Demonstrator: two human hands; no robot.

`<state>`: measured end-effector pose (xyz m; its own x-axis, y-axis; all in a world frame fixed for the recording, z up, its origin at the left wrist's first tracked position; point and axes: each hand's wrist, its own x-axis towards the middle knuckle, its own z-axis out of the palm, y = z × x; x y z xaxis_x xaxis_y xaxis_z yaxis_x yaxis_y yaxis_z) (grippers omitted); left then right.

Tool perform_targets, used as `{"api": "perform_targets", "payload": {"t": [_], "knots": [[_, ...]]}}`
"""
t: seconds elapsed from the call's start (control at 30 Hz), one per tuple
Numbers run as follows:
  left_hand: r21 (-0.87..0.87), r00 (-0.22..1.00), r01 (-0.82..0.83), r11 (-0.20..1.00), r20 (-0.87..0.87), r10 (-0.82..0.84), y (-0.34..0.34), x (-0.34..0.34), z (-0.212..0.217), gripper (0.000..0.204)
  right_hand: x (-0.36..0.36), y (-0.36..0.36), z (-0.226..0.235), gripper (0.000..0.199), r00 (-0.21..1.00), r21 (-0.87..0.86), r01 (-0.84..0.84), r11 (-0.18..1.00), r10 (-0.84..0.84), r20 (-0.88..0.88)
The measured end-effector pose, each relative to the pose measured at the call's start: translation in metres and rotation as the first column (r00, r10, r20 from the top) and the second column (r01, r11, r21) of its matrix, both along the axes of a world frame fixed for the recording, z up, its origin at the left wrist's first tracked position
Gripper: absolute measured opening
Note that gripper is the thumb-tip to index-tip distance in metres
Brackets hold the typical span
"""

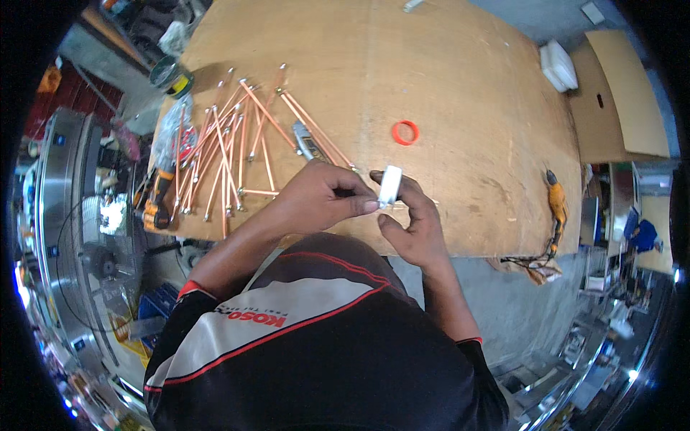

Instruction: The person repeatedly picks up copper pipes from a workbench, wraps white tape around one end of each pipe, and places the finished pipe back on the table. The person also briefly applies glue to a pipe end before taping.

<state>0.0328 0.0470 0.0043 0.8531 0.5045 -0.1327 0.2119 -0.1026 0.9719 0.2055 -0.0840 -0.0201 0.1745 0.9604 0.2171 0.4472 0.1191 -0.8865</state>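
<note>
I've got both hands together at table near edge, approx centre frame. Right hand pinches a small white roll of tape w/ thumb + fingers. Left hand closed narrow, fingertips touching the roll's lower side. Copper rods fan out at 10 o'clock. Red ring at 12. Orange tool at 3.

matt plywood tabletop, shiny copper tubes

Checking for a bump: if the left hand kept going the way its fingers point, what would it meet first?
Probably the small white roll pinched at the left hand fingertips, with the right hand just behind it.
</note>
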Motion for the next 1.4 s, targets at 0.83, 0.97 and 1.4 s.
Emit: {"api": "perform_targets", "payload": {"t": [0.83, 0.97, 1.4], "knots": [[0.295, 0.926, -0.217, 0.931, 0.363, 0.101, -0.004, -0.021, -0.005, 0.021, -0.01, 0.011, -0.007, 0.023, 0.93, -0.301, -0.047, 0.952, -0.068, -0.361], [0.272, 0.926, -0.238, 0.933, 0.352, 0.133, -0.002, -0.023, -0.005, 0.019, -0.013, 0.011, -0.012, 0.025, 0.931, -0.275, -0.03, 0.961, -0.073, -0.357], [0.053, 0.994, 0.079, 0.995, -0.075, -0.075, -0.001, -0.016, -0.001, 0.022, 0.0, 0.014, 0.008, 0.042, 0.91, -0.139, -0.115, 0.984, 0.048, -0.411]]}}
